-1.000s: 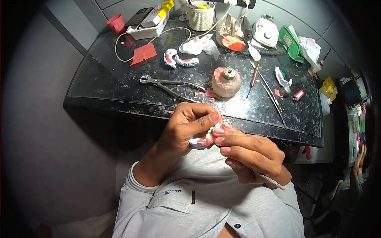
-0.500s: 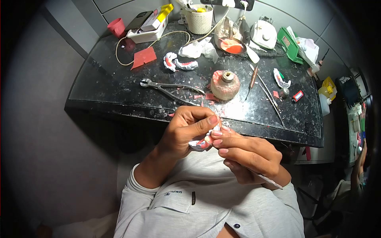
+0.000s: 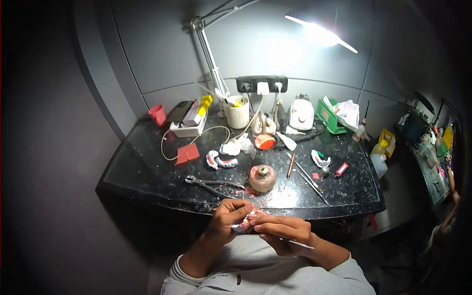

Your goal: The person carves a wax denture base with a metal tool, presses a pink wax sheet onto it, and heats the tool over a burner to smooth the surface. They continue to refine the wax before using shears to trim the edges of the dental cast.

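My left hand (image 3: 223,222) is closed round a white dental cast (image 3: 239,228) with pink wax and teeth on it, in front of the bench edge. The fingertips of my right hand (image 3: 285,231) press against the cast's right side. Out of the lower side of my right hand sticks the pale end of a thin tool (image 3: 302,245), its other end hidden by the fingers. Just beyond my hands stands a wax-spotted spirit lamp (image 3: 263,179), with metal pliers (image 3: 209,184) lying to its left.
The dark bench (image 3: 147,167) carries a pink wax sheet (image 3: 187,154), other dental casts (image 3: 222,161), carving tools (image 3: 310,180), a red lighter (image 3: 341,169), a white basket (image 3: 237,114) and a green box (image 3: 332,117). A bright lamp (image 3: 322,34) hangs above. At far right, another person's arm (image 3: 452,182) shows.
The camera view has tilted up, so the lamp and wall sockets now show and the bench sits lower. My hands stay together on the cast.
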Demonstrator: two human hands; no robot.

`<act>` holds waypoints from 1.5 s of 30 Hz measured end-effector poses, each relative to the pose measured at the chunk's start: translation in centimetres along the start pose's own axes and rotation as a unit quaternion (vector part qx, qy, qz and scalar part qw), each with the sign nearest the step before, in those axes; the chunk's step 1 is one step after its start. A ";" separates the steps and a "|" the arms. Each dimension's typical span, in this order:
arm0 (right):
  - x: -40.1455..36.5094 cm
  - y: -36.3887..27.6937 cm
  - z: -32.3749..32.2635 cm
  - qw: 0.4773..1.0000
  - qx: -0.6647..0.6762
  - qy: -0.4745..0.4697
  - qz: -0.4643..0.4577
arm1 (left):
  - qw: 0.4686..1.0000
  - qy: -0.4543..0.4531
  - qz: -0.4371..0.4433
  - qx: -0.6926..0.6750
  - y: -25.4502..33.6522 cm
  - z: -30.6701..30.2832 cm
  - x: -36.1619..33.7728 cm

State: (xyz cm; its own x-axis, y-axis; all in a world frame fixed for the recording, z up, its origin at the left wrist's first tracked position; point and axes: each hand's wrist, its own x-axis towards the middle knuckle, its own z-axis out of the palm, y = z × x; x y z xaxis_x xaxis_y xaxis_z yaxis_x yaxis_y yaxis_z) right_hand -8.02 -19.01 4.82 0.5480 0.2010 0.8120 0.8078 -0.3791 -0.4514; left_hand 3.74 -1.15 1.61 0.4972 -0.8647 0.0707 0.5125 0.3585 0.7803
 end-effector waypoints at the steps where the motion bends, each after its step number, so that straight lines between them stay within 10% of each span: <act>1: 0.0 0.0 0.0 1.000 0.003 0.001 0.004 | 1.000 -0.004 0.004 0.005 0.0 0.0 0.0; 16: 1.9 2.9 -8.0 0.981 -0.093 0.171 0.022 | 0.965 0.186 0.161 0.094 5.3 -3.6 2.9; 26: 8.1 5.0 -12.8 0.976 -0.168 0.135 0.012 | 0.948 0.024 0.091 0.303 13.7 -4.7 9.2; 40: 6.5 9.5 -15.3 0.973 -0.122 0.088 0.175 | 0.920 0.063 0.147 0.356 11.8 -9.3 11.8; 45: 7.6 -0.2 -16.7 0.990 -0.085 0.099 -0.043 | 0.919 0.097 0.138 0.356 12.0 -9.3 11.6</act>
State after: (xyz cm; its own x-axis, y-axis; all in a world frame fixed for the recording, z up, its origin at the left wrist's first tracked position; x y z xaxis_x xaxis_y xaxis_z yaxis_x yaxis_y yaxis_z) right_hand -7.67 -32.50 17.25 0.4109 0.0640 0.9094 0.7928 -0.5177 -0.3217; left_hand 22.22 -3.60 6.02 0.6911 -0.6708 0.2691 -0.2056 0.1745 0.9629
